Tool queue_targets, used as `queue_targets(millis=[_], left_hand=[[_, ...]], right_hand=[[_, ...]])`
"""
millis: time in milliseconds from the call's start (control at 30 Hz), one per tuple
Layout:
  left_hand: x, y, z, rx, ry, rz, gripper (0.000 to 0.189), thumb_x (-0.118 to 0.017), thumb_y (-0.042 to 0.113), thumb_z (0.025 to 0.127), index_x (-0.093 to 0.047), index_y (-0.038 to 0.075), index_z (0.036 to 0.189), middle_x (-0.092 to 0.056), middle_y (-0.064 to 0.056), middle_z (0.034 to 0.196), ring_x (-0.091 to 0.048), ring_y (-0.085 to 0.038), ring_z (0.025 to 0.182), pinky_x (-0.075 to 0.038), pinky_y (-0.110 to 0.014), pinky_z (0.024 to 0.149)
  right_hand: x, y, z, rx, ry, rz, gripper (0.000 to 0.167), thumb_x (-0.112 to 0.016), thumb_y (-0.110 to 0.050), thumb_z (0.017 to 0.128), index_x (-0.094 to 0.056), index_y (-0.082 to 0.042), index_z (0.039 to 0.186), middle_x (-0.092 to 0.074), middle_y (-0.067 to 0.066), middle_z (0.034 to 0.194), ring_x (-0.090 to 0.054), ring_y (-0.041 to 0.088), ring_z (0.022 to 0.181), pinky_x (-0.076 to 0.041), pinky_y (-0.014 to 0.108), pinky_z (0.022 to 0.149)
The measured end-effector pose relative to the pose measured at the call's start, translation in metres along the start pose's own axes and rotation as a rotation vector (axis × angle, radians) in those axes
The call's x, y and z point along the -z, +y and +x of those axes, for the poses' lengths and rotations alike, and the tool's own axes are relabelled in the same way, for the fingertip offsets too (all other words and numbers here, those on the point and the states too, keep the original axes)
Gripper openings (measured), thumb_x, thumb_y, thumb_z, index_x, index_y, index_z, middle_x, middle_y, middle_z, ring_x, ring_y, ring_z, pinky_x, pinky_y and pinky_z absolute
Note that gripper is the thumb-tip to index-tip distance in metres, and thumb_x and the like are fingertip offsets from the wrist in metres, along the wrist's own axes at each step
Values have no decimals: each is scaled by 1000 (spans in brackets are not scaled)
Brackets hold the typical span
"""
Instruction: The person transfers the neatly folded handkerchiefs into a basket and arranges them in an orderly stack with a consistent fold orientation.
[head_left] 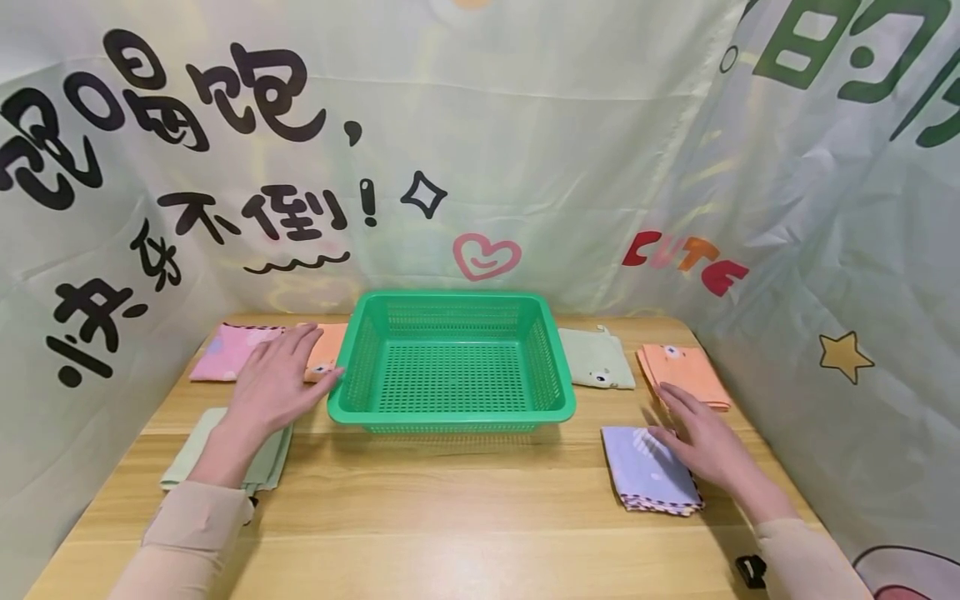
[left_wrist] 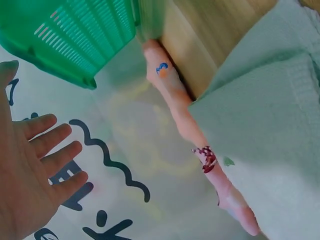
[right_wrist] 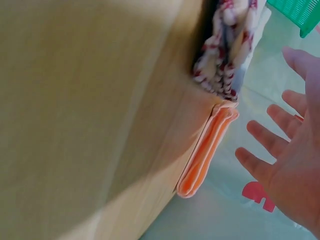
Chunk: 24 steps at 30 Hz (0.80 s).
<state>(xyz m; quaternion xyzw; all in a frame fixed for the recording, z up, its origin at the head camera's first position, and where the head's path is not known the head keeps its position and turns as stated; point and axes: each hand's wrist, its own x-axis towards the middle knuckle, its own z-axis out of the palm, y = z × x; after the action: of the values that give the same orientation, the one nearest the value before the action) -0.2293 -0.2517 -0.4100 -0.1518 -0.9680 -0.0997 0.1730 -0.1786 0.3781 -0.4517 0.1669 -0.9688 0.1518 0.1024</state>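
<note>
My left hand (head_left: 273,383), fingers spread and relaxed, hovers left of a green plastic basket (head_left: 452,417). Its thumb tip is close to the basket's left rim; whether they touch I cannot tell. Beneath that wrist lies a folded pale green towel (head_left: 193,454), also large in the left wrist view. A pink towel (head_left: 225,354) and an orange towel (head_left: 327,343) lie partly hidden behind the hand. On the other side, my right hand (head_left: 708,446) hangs with loose fingers above a folded purple towel (head_left: 645,471), holding nothing. An orange towel (head_left: 693,375) lies just beyond its fingertips.
A pale green towel (head_left: 596,358) with a small animal face lies right of the basket. Everything rests on a wooden table (head_left: 435,517). Printed cloth walls (head_left: 562,167) enclose the back and both sides. The basket has nothing in it.
</note>
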Motion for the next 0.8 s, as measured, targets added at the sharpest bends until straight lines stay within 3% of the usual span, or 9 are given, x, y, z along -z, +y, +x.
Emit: queue_targets(millis=[233, 800], left_hand=[[-5, 2, 3, -30, -17, 28, 81, -59, 60, 98, -47, -1, 151, -48, -22, 153, -44, -43, 141, -33, -65, 112], [-8, 4, 10, -51, -79, 73, 78, -57, 57, 99, -51, -4, 147, -53, -21, 149, -50, -43, 136, -34, -67, 112]], right_hand=[[2, 3, -10, -11, -104, 16, 72, -74, -34, 96, -47, 2, 152, -40, 27, 157, -41, 57, 137, -36, 72, 106], [-2, 13, -20, 32, -152, 9, 65, -78, -30, 93, -56, 2, 145, -50, 30, 148, -50, 55, 131, -43, 68, 102]])
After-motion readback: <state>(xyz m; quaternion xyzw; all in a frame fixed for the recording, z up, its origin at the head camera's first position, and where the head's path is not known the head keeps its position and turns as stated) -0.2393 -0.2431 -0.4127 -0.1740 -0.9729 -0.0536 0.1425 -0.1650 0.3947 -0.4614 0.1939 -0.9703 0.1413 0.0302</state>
